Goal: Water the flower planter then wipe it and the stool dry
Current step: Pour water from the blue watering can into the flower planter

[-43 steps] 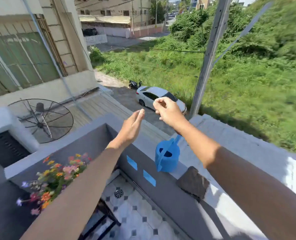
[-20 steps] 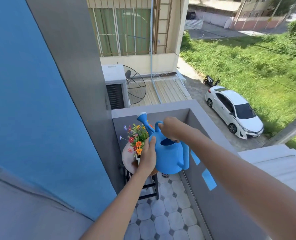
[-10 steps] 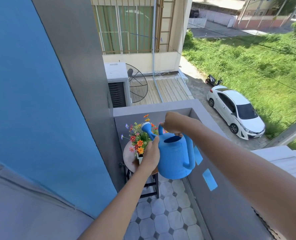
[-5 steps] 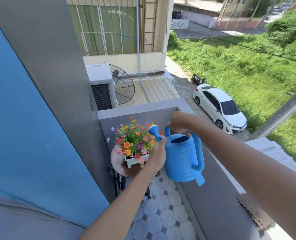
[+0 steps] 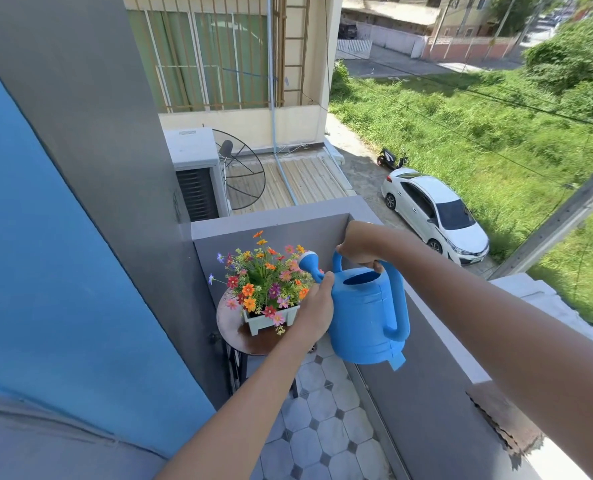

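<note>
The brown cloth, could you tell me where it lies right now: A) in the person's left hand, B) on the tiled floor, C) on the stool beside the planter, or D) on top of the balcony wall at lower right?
D: the brown cloth lies flat on the balcony wall at lower right, with neither hand touching it.

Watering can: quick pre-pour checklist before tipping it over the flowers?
1. Right hand grips the top handle of the watering can: ok.
2. Left hand steadies the can at the base of the spout: ok.
3. Spout head over the flowers: ok.
4. Planter sits on the stool, upright: ok.
5. Water in the can: cannot tell.
6. Cloth on the ledge for wiping: ok.
</note>
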{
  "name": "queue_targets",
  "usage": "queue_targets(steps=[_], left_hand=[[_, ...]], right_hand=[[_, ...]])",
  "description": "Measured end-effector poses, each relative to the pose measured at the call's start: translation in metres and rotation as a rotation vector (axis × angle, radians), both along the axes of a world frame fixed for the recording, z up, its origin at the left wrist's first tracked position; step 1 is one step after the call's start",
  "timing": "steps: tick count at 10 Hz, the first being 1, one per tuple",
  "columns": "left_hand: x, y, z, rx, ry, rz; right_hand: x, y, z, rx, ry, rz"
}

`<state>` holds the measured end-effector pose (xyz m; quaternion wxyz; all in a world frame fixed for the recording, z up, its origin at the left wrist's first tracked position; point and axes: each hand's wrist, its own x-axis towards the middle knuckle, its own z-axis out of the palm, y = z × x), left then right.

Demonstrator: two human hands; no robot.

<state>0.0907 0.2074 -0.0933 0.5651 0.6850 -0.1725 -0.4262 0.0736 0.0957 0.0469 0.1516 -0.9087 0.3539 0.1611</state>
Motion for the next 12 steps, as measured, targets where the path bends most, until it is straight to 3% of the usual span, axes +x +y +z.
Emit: queue_targets(steps=[5,6,10,12], left_hand=[[-0.003,0.015,-0.002,-0.039,0.012,0.022],[-0.002,0.027,-0.005,-0.035,0.015,0.038],[0.011,0.08,-0.014,0.054,-0.001,0.188],[0.007,0.097,-0.014,0.049,0.005,0.177]], right_hand=[[-0.004,0.018,0.003,0.039,-0.014,0.005],[0.001,0.027,-0.005,-0.043,0.091,0.092],[0.024,0.072,-0.012,0.081,-0.051,0.186],[0.023,0.091,-0.018,-0.037,0.08,0.212]])
